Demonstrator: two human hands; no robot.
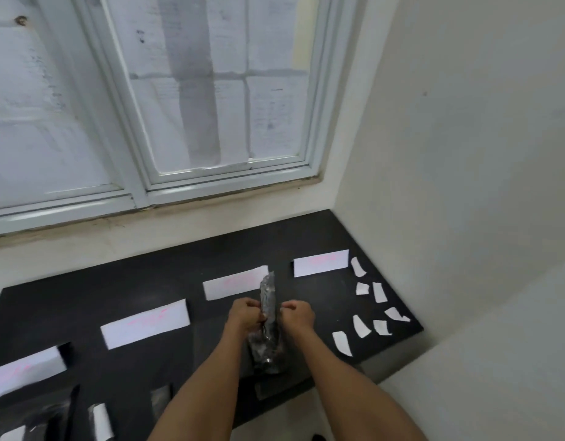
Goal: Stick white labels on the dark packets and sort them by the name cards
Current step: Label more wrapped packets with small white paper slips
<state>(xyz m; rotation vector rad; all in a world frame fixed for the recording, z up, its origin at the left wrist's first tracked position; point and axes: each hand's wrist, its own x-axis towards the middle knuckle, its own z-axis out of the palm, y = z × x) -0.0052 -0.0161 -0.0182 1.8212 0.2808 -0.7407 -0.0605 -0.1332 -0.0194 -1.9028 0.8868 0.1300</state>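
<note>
Dark, shiny packet [268, 316] held edge-on above the black bench [115, 291], its sides pinched by the curled fingers of the left hand [244, 316] and right hand [298, 316]. White name cards [235, 283] lie beyond and left of the hands; loose white labels [360, 326] lie to their right.

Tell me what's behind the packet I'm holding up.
Behind the packet, gripped by the left hand and right hand, lies a name card on the counter. The packet's top covers part of the card's right end, so that part cannot be seen.
</note>
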